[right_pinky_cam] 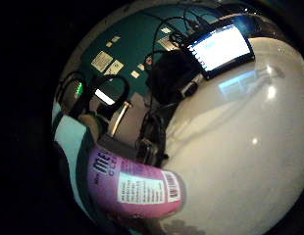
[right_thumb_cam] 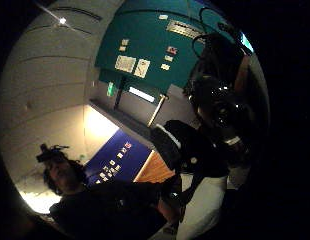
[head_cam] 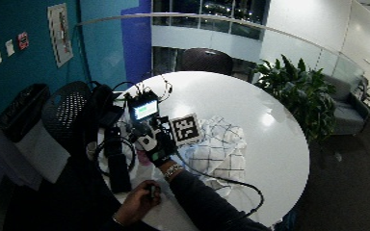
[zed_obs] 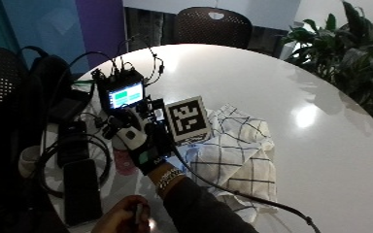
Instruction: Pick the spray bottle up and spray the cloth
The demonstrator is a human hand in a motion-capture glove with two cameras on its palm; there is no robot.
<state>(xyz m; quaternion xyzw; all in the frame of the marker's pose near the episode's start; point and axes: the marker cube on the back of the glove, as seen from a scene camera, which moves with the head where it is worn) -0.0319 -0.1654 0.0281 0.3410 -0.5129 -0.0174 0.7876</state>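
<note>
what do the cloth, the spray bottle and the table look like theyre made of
Cloth: soft woven fabric, white with a dark grid check; it lies in folds.
Spray bottle: probably plastic, with a glossy purple wrap and a printed white label with barcode.
Table: smooth, glossy white top, maybe laminate; lights reflect off it.

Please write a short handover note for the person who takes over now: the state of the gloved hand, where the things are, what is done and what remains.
Right hand: raised above the table edge beside the cloth; whether its fingers grip anything cannot be seen.
Spray bottle: pink, labelled, close to the palm in the little finger side view; held or not is unclear.
Cloth: white checked, crumpled on the white table.
Done: hand at the bottle.
Left: confirm the grip, aim at the cloth, spray.
</note>
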